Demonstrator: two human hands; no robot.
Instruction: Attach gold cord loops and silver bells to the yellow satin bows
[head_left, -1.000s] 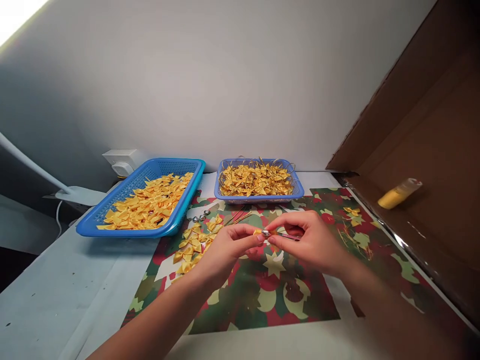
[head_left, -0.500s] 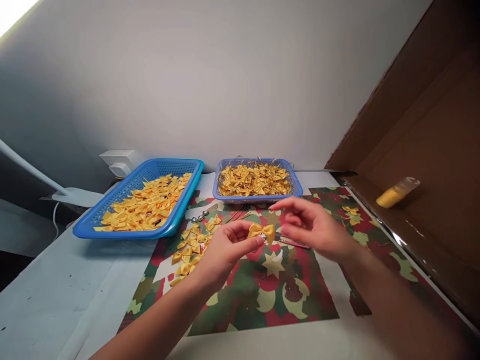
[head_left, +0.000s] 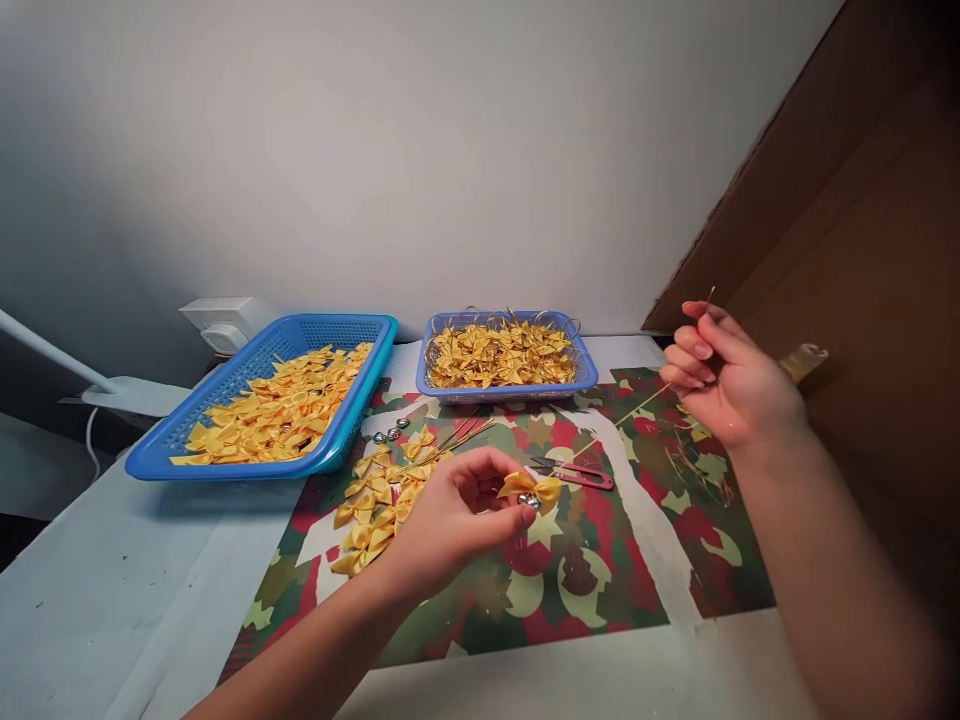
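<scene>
My left hand (head_left: 459, 515) pinches a yellow ribbon bow (head_left: 541, 490) with small silver bells (head_left: 528, 500) at its centre. From the bow a thin gold cord (head_left: 637, 407) stretches up to the right, into my raised right hand (head_left: 739, 385). That hand is closed on the cord, and a thin tip sticks up between thumb and forefinger; whether it is a needle or the cord's end I cannot tell. Pink-handled thread snips (head_left: 589, 476) lie on the patterned sheet just beyond the bow. Left of my left hand is a group of loose yellow bows (head_left: 364, 505).
A blue basket (head_left: 139, 466) of yellow bows stands at left. At the back, a smaller blue basket (head_left: 506, 393) holds bows with gold cords. Several silver bells (head_left: 391, 433) lie between them. A cardboard wall (head_left: 847, 220) rises at right, with a small bottle (head_left: 804, 360) beside it.
My right hand has moved up and to the right from near the bow, and the gold cord now stretches between them. My left hand still holds the bow, slightly lower.
</scene>
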